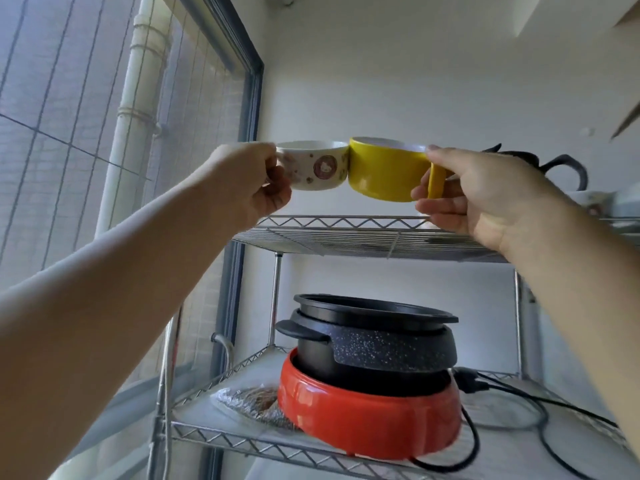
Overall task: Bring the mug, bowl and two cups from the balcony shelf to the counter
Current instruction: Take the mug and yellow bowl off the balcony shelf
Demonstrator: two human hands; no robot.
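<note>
Two cups are up in the air, side by side, above the top wire shelf (346, 233). The white cup (313, 169) with little round pictures on it is in the left hand (249, 181). The fingers are wrapped tight at its left side, where the handle must be, but the handle is hidden. The yellow cup (384, 169) is in the right hand (485, 195). The thumb sits on the rim and the fingers pinch the yellow handle. The two cups touch each other in the middle.

On the top shelf, far to the right, there is something dark with a curved handle (568, 168) and some white dishes (588, 200), partly hidden behind the right wrist. On the lower shelf (221, 434) sits a black pot (374, 337) inside a red base (370, 417), with a black cord (512, 407) curling beside it. A window with bars (86, 116) is on the left.

Both arms reach up and forward, with the hands at the same height.
</note>
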